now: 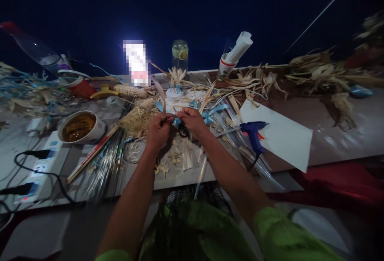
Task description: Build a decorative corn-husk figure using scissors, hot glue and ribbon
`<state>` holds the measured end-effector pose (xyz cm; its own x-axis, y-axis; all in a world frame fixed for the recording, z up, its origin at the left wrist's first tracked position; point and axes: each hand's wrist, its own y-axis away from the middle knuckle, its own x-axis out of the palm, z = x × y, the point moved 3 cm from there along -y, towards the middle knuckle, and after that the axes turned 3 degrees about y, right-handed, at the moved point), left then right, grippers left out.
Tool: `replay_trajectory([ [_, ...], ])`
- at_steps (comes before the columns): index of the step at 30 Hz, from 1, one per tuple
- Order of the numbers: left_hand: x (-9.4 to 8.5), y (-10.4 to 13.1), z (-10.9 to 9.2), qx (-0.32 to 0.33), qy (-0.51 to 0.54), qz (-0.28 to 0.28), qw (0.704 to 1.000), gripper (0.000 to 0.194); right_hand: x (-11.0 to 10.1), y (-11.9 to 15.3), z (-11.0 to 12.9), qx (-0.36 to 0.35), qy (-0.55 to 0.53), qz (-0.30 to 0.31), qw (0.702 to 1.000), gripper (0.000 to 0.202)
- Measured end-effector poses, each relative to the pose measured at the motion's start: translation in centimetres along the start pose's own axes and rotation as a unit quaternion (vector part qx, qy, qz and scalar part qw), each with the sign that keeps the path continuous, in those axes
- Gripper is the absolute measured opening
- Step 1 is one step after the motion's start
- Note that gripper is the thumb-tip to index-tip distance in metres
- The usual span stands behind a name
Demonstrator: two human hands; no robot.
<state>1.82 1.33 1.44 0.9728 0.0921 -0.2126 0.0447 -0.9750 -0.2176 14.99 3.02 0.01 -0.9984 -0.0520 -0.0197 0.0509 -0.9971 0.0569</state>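
Note:
My left hand [159, 130] is closed in a pinch on a dried corn husk strip [160, 92], which sticks up above the fingers. Close beside it, my right hand [190, 120] has its fingers pressed together; what they grip is too small and dim to make out. A blue ribbon piece [177, 122] shows between the hands. Just below it is a dark looped handle [183, 132], perhaps of scissors, lying by the right hand. Beyond the hands stands a small husk bundle [177, 76] with blue ties on a round white base [174, 94]. More blue ribbon [215, 111] lies right of my right hand.
On the right, a blue glue gun [254, 133] rests by a white sheet [279, 135]. To the left are a paper bowl of brown liquid [80, 127], a power strip [45, 171] and thin sticks [105, 169]. A glass jar [180, 55] and paper cup [225, 66] stand behind.

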Motion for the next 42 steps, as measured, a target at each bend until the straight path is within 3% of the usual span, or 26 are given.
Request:
replay_trajectory([
  [4,-0.4,-0.2,0.2,-0.013,0.044,-0.017,0.999,0.008,0.2,0.3,0.3,0.035,-0.020,0.081,0.996,0.035],
  [8,-0.3,-0.4,0.8,-0.053,0.124,0.000,0.991,0.009,0.2,0.6,0.6,0.024,0.026,0.152,0.988,0.033],
  [15,0.5,-0.4,1.7,-0.145,0.238,0.040,0.960,0.018,0.1,0.6,0.5,-0.006,0.144,0.185,0.972,0.032],
  [20,0.6,-0.3,2.0,-0.169,0.259,0.041,0.950,0.023,0.2,0.9,1.1,-0.022,0.199,0.177,0.964,0.027],
  [24,0.0,-0.3,1.7,-0.190,0.289,0.002,0.938,0.031,0.1,1.2,2.0,-0.053,0.207,0.118,0.970,0.025],
  [27,0.1,-0.2,1.4,-0.234,0.322,0.029,0.917,0.033,0.0,1.2,2.5,-0.072,0.198,0.086,0.974,0.025],
  [32,0.5,0.0,1.8,-0.267,0.357,0.074,0.892,0.031,0.1,1.2,2.3,-0.076,0.202,0.100,0.971,0.025],
  [37,0.5,0.0,1.7,-0.272,0.351,0.090,0.891,0.030,0.4,1.3,2.0,-0.085,0.218,0.119,0.965,0.021],
  [42,0.5,0.0,1.4,-0.280,0.345,0.091,0.891,0.029,0.7,1.3,2.1,-0.132,0.299,0.105,0.939,0.019],
])
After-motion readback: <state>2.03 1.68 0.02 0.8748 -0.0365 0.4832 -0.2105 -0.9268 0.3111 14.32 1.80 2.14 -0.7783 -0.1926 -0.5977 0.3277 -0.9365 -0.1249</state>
